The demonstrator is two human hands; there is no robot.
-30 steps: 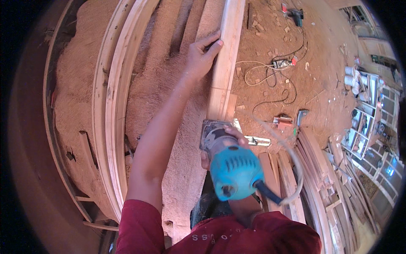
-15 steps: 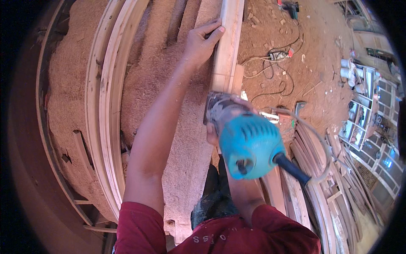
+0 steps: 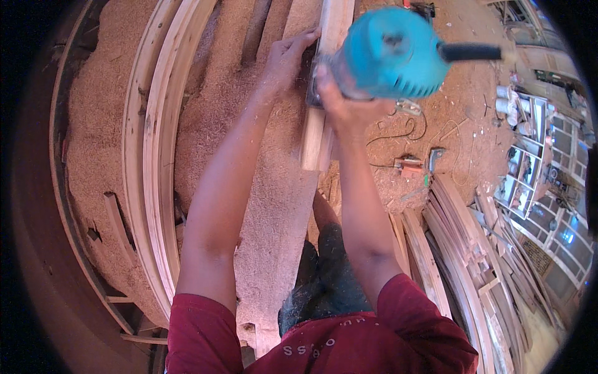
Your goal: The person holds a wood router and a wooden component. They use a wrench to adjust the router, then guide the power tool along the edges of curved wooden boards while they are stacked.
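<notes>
A teal power router (image 3: 389, 56) with a black cord sleeve sits on a long wooden board (image 3: 313, 140) and partly hides it. My right hand (image 3: 349, 107) wraps round the router's lower body, thumb toward the board. On the other side, my left hand (image 3: 288, 61) grips the board's left edge with its fingers, just left of the router's base. The board's near end juts out below the router, over a broad bench (image 3: 271, 218) coated in sawdust.
Several long curved wooden pieces (image 3: 156, 124) lie on the sawdust at left. More timber strips (image 3: 461, 237) are stacked at right. A cable (image 3: 398, 134) and an orange-red object (image 3: 409, 166) lie on the dusty ground. White frames (image 3: 529, 168) stand at far right.
The router and my right hand have moved away from me along the board, up beside my left hand. The board's near end now shows. My left hand has barely shifted.
</notes>
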